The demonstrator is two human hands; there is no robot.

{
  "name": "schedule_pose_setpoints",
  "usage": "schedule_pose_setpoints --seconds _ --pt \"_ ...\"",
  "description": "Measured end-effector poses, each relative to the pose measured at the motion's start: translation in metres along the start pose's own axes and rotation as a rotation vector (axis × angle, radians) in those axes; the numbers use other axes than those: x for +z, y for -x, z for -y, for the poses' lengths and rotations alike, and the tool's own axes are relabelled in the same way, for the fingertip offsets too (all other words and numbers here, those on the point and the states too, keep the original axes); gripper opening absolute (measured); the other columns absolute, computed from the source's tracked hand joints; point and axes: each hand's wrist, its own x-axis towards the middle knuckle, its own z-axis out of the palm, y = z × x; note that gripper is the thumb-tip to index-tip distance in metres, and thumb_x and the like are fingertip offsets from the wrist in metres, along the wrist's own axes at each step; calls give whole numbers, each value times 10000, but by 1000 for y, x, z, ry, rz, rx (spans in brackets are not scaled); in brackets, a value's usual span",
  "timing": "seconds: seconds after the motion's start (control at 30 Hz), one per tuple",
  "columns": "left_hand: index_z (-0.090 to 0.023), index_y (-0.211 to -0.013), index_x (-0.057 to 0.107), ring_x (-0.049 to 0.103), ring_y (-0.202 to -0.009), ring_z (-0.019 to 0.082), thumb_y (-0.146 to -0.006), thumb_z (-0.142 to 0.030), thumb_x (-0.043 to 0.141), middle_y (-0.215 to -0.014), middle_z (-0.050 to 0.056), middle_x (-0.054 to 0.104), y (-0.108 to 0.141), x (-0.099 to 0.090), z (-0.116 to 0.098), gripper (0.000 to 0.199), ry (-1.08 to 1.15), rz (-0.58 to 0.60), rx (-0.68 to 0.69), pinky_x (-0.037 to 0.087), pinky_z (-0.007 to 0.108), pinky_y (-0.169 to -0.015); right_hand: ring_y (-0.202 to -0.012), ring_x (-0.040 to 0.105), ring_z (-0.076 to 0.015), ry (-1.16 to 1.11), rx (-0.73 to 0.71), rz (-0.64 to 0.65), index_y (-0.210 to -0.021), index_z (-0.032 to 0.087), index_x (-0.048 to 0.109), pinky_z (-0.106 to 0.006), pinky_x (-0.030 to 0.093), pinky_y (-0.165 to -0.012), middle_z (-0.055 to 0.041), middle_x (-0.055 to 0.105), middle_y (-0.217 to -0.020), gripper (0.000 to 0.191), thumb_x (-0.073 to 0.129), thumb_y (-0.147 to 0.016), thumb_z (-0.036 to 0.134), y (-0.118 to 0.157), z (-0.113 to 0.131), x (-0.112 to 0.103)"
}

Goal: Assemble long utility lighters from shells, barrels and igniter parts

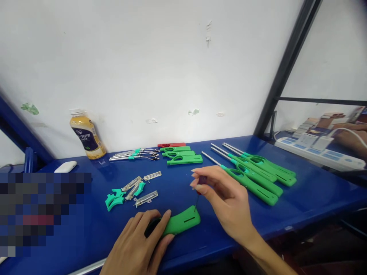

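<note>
You have one green handle point(182, 224) on the blue table point(212, 236), near its front edge, lying with its slotted end to the right. Your left hand point(140, 236) is palm down and partly curled, fingers over the handle's left part and thumb along the near side, pressing it to the table. Your right hand point(226, 198) pinches one driver point(203, 179) between thumb and fingertips, the other fingers loosely bent. The driver stands slightly tilted, its tip at the handle's right end (whether it sits in a hole, I cannot tell).

Left of the handle you have four clear tanks point(146, 198) and at least three teal triggers point(110, 202), some overlapping. Behind them lie at least three metal rods point(123, 157) with wires, too bunched to count surely. Next along are one red shell point(174, 144) and three green shells point(185, 160). To your right, at least four lighters point(255, 188) lie side by side, partly overlapping. By the wall stand one bottle point(86, 135) and, just beside it, one white case point(65, 167).
</note>
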Motion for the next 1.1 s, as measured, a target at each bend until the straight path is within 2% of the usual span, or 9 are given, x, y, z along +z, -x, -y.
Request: schedule_pose_setpoints --seconds 0.07,0.2,0.37,0.5,0.67,0.83,0.97,1.03,1.1 --pt "-272 -1470 593 736 -1030 226 -1130 -430 422 -1193 71 720 0 -1 -1 412 -1 18 -4 647 347 -868 -895 672 -147 32 -24 -44 -1271 407 756 -302 581 -805 -1 668 -1052 383 767 -951 198 0 0 0" --pt "-274 -1501 570 721 -1074 242 -1125 -424 439 -1234 75 708 3 -2 -1 426 0 68 -3 641 379 -910 -978 715 -176 14 4 40 -1341 391 725 -304 610 -750 -39 721 -1168 366 586 -1061 201 0 1 0" --pt "-265 -1480 590 718 -1057 247 -1124 -402 438 -1210 75 711 1 -2 -3 411 18 51 -17 645 394 -903 -894 689 -171 42 -38 -49 -1281 387 761 -330 606 -787 -19 710 -1033 377 753 -958 193 2 1 0" --pt "-249 -1451 618 720 -1031 252 -1117 -387 448 -1201 84 707 -4 -3 -7 399 28 38 -40 653 402 -879 -985 739 -200 41 3 45 -1391 377 695 -344 637 -769 -47 761 -1196 396 539 -1076 193 2 2 2" --pt "-208 -1391 669 731 -987 256 -1131 -356 388 -1142 98 724 -7 -5 -10 410 29 -10 -21 661 409 -835 -826 659 -182 134 -84 -85 -1260 368 771 -349 601 -746 -8 664 -898 376 791 -926 196 4 2 4" --pt "-202 -1385 675 729 -992 258 -1136 -348 374 -1136 94 732 -7 -7 -11 417 30 -3 -12 658 412 -834 -995 722 -189 124 -19 52 -1362 373 710 -343 629 -820 -36 738 -1189 393 539 -1072 170 3 3 4" --pt "-215 -1414 654 716 -1023 263 -1125 -346 413 -1168 95 714 -5 -6 -10 399 49 22 -27 646 424 -867 -843 678 -183 207 -93 -90 -1295 372 752 -343 615 -761 -13 693 -937 390 746 -958 176 4 5 4" --pt "-239 -1443 630 707 -1045 259 -1113 -347 457 -1195 90 702 -2 -5 -8 389 61 43 -44 637 413 -888 -852 665 -189 289 -158 -83 -1348 357 728 -351 611 -758 -31 663 -972 422 750 -956 200 6 7 3" --pt "-250 -1462 613 701 -1048 254 -1107 -354 479 -1204 87 698 -1 -4 -8 393 66 52 -51 630 401 -892 -952 691 -198 270 -136 10 -1424 342 671 -354 615 -800 -62 687 -1134 421 608 -1039 185 8 9 2"
